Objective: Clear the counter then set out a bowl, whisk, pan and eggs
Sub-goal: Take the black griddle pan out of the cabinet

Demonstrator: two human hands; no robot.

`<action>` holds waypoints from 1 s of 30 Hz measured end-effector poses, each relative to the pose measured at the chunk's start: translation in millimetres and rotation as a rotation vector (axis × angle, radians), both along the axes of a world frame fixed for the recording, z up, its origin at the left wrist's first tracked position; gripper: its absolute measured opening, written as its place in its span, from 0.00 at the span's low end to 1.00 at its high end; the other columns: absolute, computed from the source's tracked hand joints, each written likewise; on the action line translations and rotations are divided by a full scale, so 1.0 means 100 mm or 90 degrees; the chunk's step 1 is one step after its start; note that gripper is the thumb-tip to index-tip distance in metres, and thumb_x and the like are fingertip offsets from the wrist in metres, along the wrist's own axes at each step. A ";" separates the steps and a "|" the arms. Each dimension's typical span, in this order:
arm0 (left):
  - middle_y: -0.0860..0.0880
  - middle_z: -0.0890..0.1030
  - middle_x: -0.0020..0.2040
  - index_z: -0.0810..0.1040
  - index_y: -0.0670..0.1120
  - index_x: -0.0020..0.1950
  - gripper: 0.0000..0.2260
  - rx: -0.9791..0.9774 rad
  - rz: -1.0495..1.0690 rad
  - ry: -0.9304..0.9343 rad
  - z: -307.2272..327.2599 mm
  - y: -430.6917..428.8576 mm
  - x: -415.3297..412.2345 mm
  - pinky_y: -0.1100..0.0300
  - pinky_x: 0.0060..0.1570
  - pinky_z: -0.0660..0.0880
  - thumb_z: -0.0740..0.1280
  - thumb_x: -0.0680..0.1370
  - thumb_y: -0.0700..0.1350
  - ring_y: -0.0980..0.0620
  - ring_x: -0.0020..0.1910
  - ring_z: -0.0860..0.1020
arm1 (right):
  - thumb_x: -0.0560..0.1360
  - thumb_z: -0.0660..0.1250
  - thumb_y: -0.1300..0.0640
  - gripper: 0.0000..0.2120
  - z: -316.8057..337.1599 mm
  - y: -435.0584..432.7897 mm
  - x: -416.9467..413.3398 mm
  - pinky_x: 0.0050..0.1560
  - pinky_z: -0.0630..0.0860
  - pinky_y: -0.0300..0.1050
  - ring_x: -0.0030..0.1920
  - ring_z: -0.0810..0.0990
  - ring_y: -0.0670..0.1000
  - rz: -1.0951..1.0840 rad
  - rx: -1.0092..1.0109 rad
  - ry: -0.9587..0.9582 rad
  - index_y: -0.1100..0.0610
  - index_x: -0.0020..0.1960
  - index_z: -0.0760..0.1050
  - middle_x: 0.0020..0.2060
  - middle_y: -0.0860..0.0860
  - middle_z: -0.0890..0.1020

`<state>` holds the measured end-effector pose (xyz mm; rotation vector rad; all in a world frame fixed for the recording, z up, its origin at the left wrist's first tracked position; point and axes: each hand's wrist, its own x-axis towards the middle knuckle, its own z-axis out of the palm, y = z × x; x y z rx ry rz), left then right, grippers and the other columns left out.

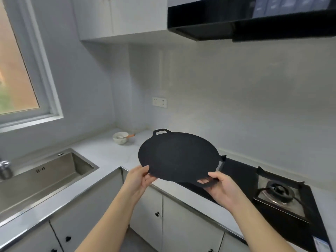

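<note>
I hold a flat round black pan (179, 157) in the air above the counter corner, tilted toward me. My left hand (139, 179) pinches its near left rim, thumb on top. My right hand (221, 187) grips the near loop handle. The pan's far handle points at the back wall. A white bowl (120, 138) stands in the back corner of the counter (101, 151), with a wire whisk (127, 136) with an orange handle resting in it. No eggs are in view.
A steel sink (45, 173) with a tap (5, 168) lies to the left under the window. A black gas hob (276, 193) with a burner sits at the right, under a black hood (254, 22). White cabinet doors run below the counter.
</note>
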<state>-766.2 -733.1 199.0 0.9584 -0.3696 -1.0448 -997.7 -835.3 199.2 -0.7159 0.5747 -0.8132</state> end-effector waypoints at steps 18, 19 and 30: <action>0.36 0.78 0.54 0.72 0.32 0.54 0.08 0.210 0.104 0.133 -1.27 -1.90 2.29 0.48 0.52 0.75 0.54 0.80 0.29 0.41 0.43 0.81 | 0.79 0.58 0.71 0.11 -1.33 -1.89 2.72 0.35 0.83 0.50 0.49 0.80 0.59 -0.105 0.246 0.038 0.66 0.59 0.73 0.49 0.63 0.79; 0.36 0.78 0.52 0.72 0.33 0.50 0.07 0.222 0.104 0.139 -1.32 -1.99 2.37 0.48 0.51 0.77 0.54 0.80 0.29 0.42 0.39 0.83 | 0.79 0.57 0.72 0.12 -1.37 -1.98 2.83 0.35 0.83 0.50 0.50 0.80 0.59 -0.118 0.258 0.039 0.66 0.60 0.72 0.51 0.63 0.79; 0.40 0.81 0.52 0.72 0.35 0.60 0.10 0.352 -0.024 0.091 -1.90 -2.92 3.39 0.53 0.49 0.77 0.56 0.80 0.30 0.43 0.49 0.81 | 0.78 0.55 0.75 0.12 -1.94 -2.92 3.80 0.39 0.82 0.53 0.46 0.79 0.57 -0.238 0.331 0.163 0.66 0.55 0.74 0.51 0.60 0.78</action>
